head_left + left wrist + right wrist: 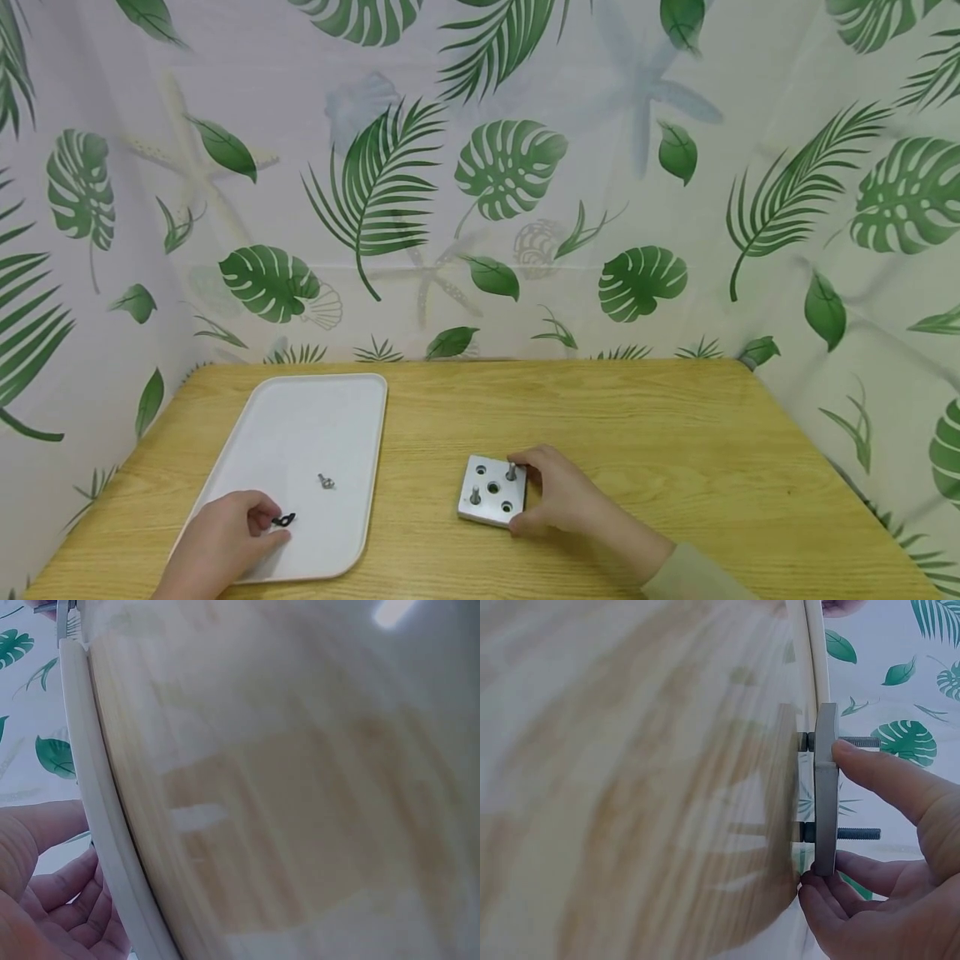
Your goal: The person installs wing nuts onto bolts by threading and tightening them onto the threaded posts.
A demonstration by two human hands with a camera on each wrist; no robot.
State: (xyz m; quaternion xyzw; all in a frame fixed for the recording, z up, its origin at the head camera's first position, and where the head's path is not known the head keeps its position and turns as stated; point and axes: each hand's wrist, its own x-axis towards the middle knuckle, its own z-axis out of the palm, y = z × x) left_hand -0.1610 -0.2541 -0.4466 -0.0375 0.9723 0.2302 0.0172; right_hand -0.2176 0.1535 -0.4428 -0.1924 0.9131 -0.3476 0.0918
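On the tray, my left hand (pixel 228 533) has its thumb and fingertips around a small black wing-shaped nut (pixel 283 519). I cannot tell whether they pinch it; in the left wrist view the tray rim hides the fingertips of the left hand (pixel 60 892). A silver wing nut (pixel 326 481) lies farther up the tray. My right hand (pixel 558 492) grips the right side of a square metal plate (pixel 486 506) with thumb and fingers. Two threaded bolts (pixel 859 834) stick up through the plate at opposite corners, their heads showing beneath it. Several holes mark its face.
The white tray (pixel 300 417) with a raised rim lies on the left of the wooden table (pixel 600 417). The plate is to the right of the tray, with bare wood between them. A leaf-patterned cloth (pixel 420 208) hangs behind the table and at both sides.
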